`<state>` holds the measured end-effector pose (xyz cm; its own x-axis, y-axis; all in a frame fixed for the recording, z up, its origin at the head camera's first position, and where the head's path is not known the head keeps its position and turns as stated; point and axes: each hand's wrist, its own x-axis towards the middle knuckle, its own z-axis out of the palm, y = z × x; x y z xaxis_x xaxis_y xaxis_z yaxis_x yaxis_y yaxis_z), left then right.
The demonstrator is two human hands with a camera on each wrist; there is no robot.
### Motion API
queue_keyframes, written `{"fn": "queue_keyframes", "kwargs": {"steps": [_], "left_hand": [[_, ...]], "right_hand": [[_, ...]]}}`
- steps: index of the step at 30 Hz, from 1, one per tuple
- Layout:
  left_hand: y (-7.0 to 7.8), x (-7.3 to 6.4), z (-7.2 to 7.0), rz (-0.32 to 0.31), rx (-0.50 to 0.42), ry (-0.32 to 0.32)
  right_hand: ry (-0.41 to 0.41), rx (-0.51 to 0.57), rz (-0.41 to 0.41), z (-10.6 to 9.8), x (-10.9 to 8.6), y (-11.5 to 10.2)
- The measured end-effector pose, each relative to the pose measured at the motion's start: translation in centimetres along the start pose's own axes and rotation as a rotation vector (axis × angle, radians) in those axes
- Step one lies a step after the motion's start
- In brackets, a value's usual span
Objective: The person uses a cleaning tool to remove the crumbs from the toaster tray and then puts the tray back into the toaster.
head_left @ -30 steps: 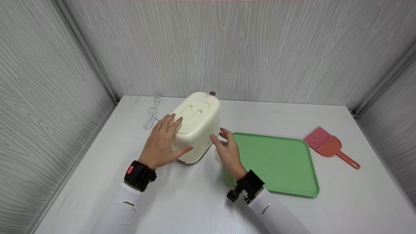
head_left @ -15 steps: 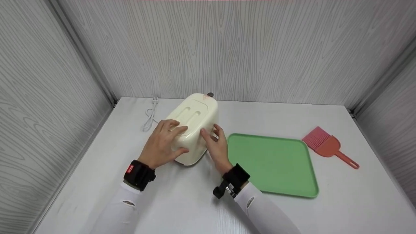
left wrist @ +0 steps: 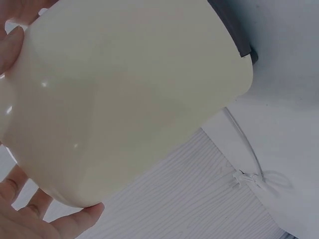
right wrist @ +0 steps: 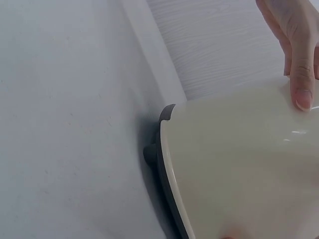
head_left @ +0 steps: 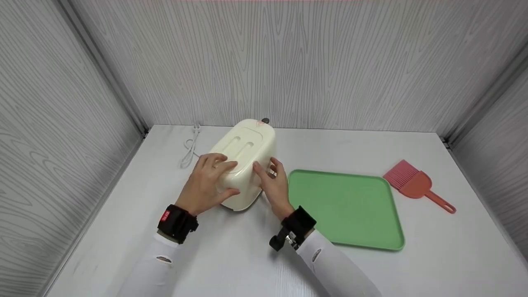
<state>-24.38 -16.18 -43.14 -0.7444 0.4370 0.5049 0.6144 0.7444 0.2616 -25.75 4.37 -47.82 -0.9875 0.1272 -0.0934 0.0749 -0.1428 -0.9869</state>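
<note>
Item: cream toaster [head_left: 245,159], two slots on top, dark base; stands on the white counter [head_left: 247,255] at about 10 o'clock from the counter's middle, long axis running toward the back wall.

Left hand [head_left: 206,183]: grip curled over the toaster's near left corner, fingers on the top edge, thumb against the near end face. In the left wrist view the cream body [left wrist: 124,94] fills the picture, with fingertips [left wrist: 75,221] showing at its lower edge.

Right hand [head_left: 274,185]: grip wrapped on the toaster's near right side, fingers bent against the wall. In the right wrist view a fingertip [right wrist: 301,92] presses the cream shell [right wrist: 239,174] above its dark base.

White cord [head_left: 190,146]: lies looped on the counter at 9 o'clock from the toaster, just beside it.

Green tray [head_left: 350,206]: flat on the counter at 3 o'clock from the right hand, just beside it.

Pink brush [head_left: 414,183]: at 3 o'clock from the tray, near its far right corner, handle pointing toward 4 o'clock.
</note>
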Motion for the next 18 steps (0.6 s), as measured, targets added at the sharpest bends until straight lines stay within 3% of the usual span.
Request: {"fn": "queue_keyframes", "kwargs": {"steps": [18], "left_hand": [[1.4, -0.4, 0.3, -0.003, 0.098, 0.073]], "right_hand": [[-0.043, -0.041, 0.062, -0.2, 1.1, -1.0]]}}
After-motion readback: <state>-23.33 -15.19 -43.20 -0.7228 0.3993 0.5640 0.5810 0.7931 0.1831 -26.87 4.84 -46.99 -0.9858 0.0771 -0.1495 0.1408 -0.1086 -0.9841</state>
